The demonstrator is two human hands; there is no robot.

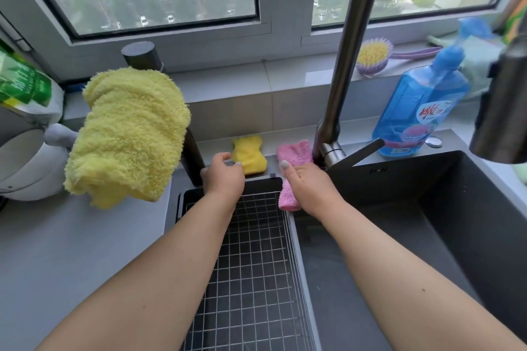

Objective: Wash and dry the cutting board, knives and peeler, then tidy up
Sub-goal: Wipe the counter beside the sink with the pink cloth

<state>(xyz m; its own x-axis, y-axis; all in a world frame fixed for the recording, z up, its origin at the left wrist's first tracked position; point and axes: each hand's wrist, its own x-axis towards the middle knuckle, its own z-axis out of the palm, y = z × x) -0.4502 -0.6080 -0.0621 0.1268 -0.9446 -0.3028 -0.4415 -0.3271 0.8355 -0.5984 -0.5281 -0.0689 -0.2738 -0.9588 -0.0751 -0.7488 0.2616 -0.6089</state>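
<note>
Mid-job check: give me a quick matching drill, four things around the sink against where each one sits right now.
Things:
1. yellow towel
2. yellow sponge
3. pink cloth
4. blue bottle

Places:
A. under the right hand
B. draped over a dark post
C. right of the faucet
D. at the left hand fingertips

Pairs: 1-B, 2-D, 3-A, 4-C

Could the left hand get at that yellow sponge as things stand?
Probably yes: the left hand hovers right beside the yellow sponge on the ledge behind the sink, with nothing between them.
</note>
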